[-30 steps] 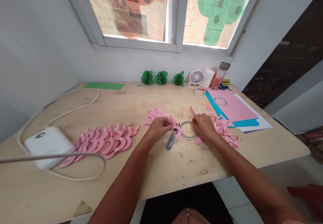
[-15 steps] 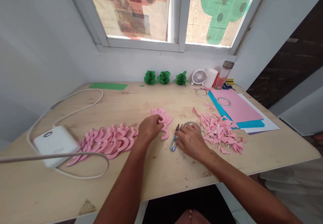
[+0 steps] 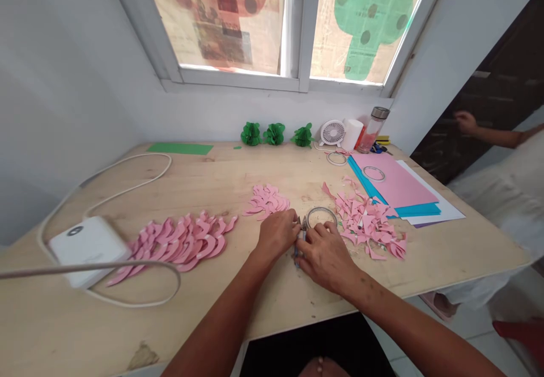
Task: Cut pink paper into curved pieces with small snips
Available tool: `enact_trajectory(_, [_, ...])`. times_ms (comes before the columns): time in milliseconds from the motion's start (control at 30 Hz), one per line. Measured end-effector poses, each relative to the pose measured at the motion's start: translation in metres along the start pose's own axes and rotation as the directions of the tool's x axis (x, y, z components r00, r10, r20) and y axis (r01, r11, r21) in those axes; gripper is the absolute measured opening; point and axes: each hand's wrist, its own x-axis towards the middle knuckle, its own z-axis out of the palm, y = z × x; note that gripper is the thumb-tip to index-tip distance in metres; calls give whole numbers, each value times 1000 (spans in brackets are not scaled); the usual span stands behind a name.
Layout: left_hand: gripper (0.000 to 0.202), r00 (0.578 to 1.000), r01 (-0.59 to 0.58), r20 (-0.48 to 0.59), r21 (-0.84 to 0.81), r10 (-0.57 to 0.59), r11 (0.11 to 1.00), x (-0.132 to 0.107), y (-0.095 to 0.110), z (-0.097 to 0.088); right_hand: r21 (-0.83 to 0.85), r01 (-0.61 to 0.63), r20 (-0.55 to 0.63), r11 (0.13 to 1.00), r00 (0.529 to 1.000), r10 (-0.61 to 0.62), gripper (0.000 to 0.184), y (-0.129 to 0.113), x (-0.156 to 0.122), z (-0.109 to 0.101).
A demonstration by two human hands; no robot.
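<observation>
Wooden tabletop [image 3: 216,309]; right hand [image 3: 325,254] gripping pointed snips [image 3: 301,233]; curved pink paper [image 3: 267,200] nearby.

Smooth wood was shown by the tabletop [image 3: 208,178], matt paper by the pink cut-outs [image 3: 187,244] and scraps [image 3: 372,224], smooth plastic by the white power bank [image 3: 91,249], metal by the blades of the snips [image 3: 301,233].

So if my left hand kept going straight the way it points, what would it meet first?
Probably the snips, just beyond your left hand; depth makes it unclear whether they already touch.
</observation>
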Motion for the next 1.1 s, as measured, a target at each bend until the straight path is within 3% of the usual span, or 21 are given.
enact_trajectory(133, [17,1000,-7,11,26,7,1000,-1,2,-1,23,-95,-13,995,995,96,33,2,0,2])
enact_trajectory(300, [15,999,4,43,19,-5,1000,-1,4,-3,29,-211,-12,977,977,212,16,-1,6,9])
enact_trajectory(433, [15,998,9,56,-16,-8,1000,-1,6,-7,42,-324,0,945,946,324,22,-4,7,14])
enact_trajectory(700, [31,998,4,-62,-200,-17,980,-1,5,-16,194,-432,-68,881,890,451,28,8,2,12])
enact_trajectory(833, [34,1000,-21,-14,-564,16,826,0,6,-16,339,-387,-174,857,870,462,30,14,0,9])
enact_trajectory(967, [31,994,92,109,-803,-6,588,-2,11,-12,557,-312,-202,770,848,489,35,13,-7,11])
enact_trajectory(1033, [32,987,118,156,-871,40,477,-4,14,-11,730,-267,-148,629,837,527,36,13,-11,13])
enact_trajectory(1100, [33,978,129,183,-901,95,415,-6,19,-10,890,-205,-54,408,841,538,32,14,-16,14])
